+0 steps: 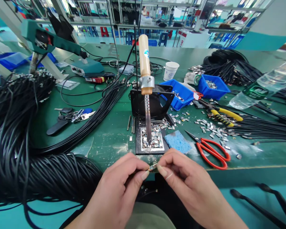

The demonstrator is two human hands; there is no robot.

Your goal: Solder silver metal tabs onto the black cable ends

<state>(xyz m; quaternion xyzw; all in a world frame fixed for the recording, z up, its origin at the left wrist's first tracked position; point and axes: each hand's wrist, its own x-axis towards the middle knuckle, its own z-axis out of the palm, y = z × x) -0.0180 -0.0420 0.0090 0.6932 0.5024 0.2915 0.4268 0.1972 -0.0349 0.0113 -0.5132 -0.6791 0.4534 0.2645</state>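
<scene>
My left hand point(125, 184) pinches the wire end of a cable close to the table's front edge. Against it, between thumb and forefinger, my right hand point(181, 178) grips a small metal connector point(153, 166). Connector and wire end meet between the fingertips; whether they are joined I cannot tell. Just beyond my hands, a soldering iron point(146, 79) with a wooden handle is clamped upright, tip down over a tray point(163, 149) of loose metal connectors. A blue sponge point(178, 142) lies right of the tray, and red-handled scissors point(212, 152) rest beside it.
Bundles of black cable point(38, 171) fill the left side and hang over the edge. A black fan point(137, 106) stands behind the iron. Blue bins point(181, 95), yellow-handled pliers point(225, 116), a water bottle point(259, 87), a paper cup point(171, 70) and keys point(73, 117) lie around.
</scene>
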